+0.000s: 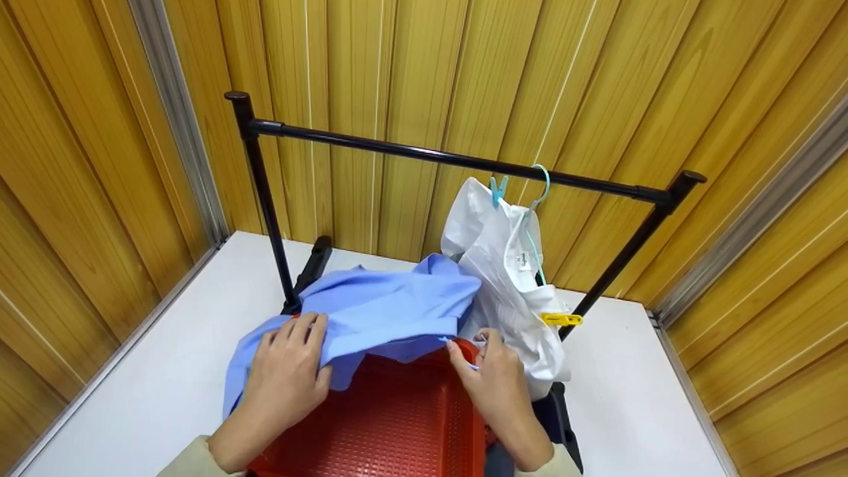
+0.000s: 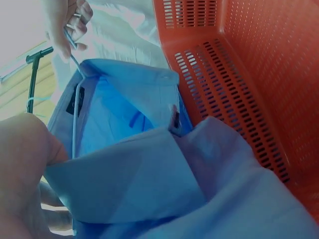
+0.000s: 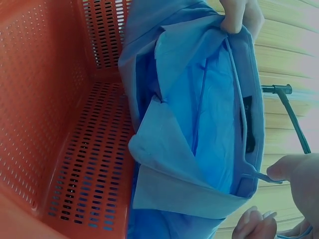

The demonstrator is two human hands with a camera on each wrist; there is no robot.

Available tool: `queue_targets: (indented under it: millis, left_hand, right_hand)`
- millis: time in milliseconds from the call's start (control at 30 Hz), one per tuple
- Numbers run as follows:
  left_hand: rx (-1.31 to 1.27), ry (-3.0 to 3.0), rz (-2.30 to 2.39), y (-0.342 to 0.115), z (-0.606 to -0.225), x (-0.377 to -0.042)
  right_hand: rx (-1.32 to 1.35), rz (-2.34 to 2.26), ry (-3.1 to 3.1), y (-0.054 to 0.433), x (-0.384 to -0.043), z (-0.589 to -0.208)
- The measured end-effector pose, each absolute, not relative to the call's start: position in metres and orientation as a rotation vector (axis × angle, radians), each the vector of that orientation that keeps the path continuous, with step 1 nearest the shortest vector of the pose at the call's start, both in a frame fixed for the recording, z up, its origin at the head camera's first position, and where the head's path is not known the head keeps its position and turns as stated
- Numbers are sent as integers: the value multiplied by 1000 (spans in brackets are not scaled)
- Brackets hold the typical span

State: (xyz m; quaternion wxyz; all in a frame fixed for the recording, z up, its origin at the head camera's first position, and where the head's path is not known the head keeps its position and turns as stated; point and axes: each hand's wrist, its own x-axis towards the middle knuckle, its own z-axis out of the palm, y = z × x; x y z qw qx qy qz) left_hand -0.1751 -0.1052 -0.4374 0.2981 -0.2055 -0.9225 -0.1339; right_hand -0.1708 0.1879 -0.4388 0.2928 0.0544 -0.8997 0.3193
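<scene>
A blue shirt (image 1: 391, 305) lies bunched over the far edge of the red basket (image 1: 397, 424). My left hand (image 1: 291, 358) grips the shirt near its collar, thumb on the fabric, as the left wrist view shows up close. A thin light-blue hanger (image 3: 239, 99) runs inside the open collar (image 3: 174, 179), past a dark label. The hanger's hook end is pinched between thumb and fingers of my right hand (image 1: 493, 374), to the right of the collar. In the left wrist view the right hand (image 2: 65, 27) shows beyond the collar.
Behind the basket stands a black clothes rack (image 1: 424, 154). From its rail a white shirt (image 1: 497, 265) hangs on a teal hanger (image 1: 544, 182), with a teal clothespin (image 1: 498, 191) and a yellow clothespin (image 1: 562, 319). Wood-patterned panels (image 1: 424, 66) surround the white table (image 1: 165, 371).
</scene>
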Motion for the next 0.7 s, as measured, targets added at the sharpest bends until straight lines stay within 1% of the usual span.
queue_targets:
  millis: [300, 700]
  left_hand:
    - [-568, -2392, -457, -115, -436, -174]
    - [-759, -2528, -828, -131, -428, -175]
  right_hand:
    - [89, 880, -2420, 191, -169, -438]
    - [78, 903, -2453, 198, -168, -439]
